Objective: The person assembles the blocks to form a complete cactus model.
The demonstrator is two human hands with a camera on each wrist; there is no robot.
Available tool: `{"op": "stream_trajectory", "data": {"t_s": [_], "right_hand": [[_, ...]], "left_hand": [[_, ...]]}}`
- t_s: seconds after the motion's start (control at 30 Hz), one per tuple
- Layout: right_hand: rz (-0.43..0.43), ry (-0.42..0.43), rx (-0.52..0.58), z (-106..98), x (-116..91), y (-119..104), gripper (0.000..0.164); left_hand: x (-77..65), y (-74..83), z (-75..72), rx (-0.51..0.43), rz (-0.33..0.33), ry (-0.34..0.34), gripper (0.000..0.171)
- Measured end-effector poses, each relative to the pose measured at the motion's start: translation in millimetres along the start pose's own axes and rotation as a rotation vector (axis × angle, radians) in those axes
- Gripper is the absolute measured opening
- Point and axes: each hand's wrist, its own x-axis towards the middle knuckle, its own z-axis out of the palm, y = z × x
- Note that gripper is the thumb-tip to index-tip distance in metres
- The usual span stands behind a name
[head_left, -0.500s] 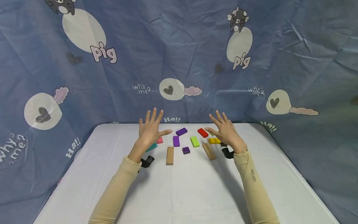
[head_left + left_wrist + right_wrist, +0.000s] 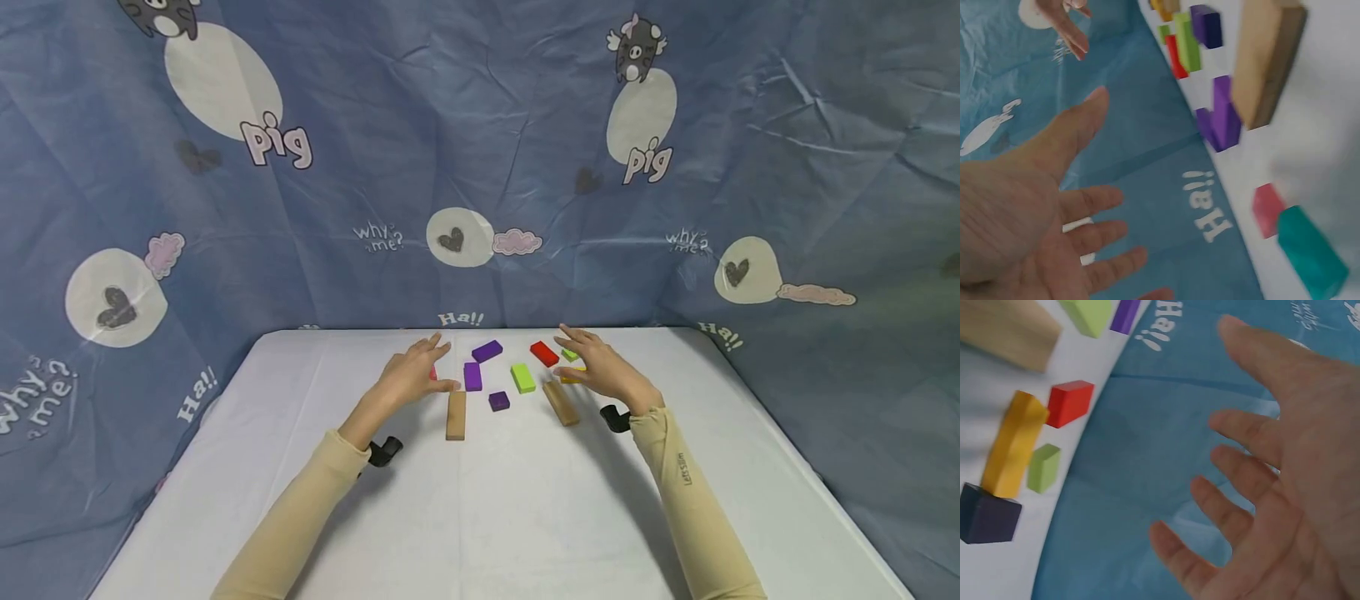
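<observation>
My left hand (image 2: 407, 377) hovers over the left side of the blocks, fingers spread and holding nothing. Nearest to it are a teal block (image 2: 1312, 253) and a pink block (image 2: 1267, 210), mostly hidden by the hand in the head view. A plain wooden block (image 2: 456, 416) lies near its thumb. On the right, my right hand (image 2: 609, 372) is also raised with loosely spread fingers and nothing in them. Close to it are a yellow block (image 2: 1015, 445), a small lime block (image 2: 1044, 467), a red block (image 2: 544, 353) and a dark block (image 2: 990, 515).
Between the hands lie two purple blocks (image 2: 472, 377), a small dark purple block (image 2: 499, 402), a larger lime block (image 2: 522, 378) and a second wooden block (image 2: 561, 403). They lie on a white table (image 2: 480, 517). A blue printed cloth (image 2: 480, 150) hangs behind its far edge.
Both hands have tipped down from raised, upright fingers toward the blocks. The left hand now covers the teal block in the head view. The blocks have not moved.
</observation>
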Motion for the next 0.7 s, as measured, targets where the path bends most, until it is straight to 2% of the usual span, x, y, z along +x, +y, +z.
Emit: {"op": "stream_trajectory", "data": {"t_s": [0.23,0.37,0.57,0.7], "right_hand": [[0.027,-0.101,0.057,15,-4,6,0.057],[0.005,-0.171,0.103,24,-9,6,0.052],[0.015,-0.284,0.103,35,-16,7,0.064],[0.036,-0.309,0.089,38,-17,7,0.068]], "left_hand": [[-3.3,-3.8,20.2,-0.044,0.05,-0.091,0.077],[-7.4,-2.5,28.7,-0.09,0.073,-0.148,0.073],[-12.6,-0.7,40.7,-0.104,0.126,-0.188,0.067],[-14.6,-0.2,45.6,-0.117,0.109,-0.198,0.067]]}}
